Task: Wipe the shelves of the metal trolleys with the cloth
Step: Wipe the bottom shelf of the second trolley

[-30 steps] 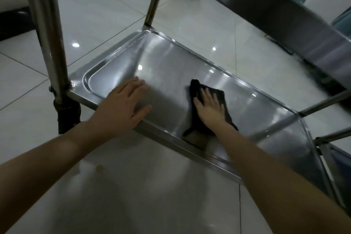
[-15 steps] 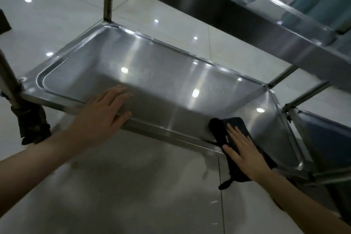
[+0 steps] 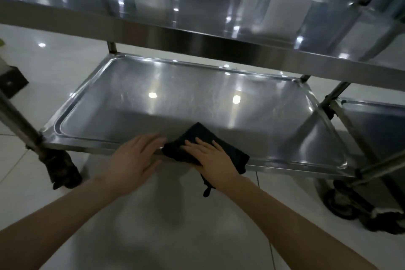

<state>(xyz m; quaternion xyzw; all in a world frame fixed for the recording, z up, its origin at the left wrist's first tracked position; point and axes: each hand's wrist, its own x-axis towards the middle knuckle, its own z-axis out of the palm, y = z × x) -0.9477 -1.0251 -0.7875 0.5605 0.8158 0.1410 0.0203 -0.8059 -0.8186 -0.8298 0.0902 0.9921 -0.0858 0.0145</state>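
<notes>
Black cloth (image 3: 230, 149) on rim of steel shelf (image 3: 98, 148), corner pointing away, right hand (image 3: 211, 159) flat atop, left hand (image 3: 134, 159) spread, perhaps touching.

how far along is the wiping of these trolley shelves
Done: hard to tell; the lower shelf shines evenly, with no mark of what was wiped. In hand: the right hand presses the black cloth flat on its near rim, the left hand flat beside it. Left: possibly the upper shelf and the second trolley at right, neither touched now.
</notes>
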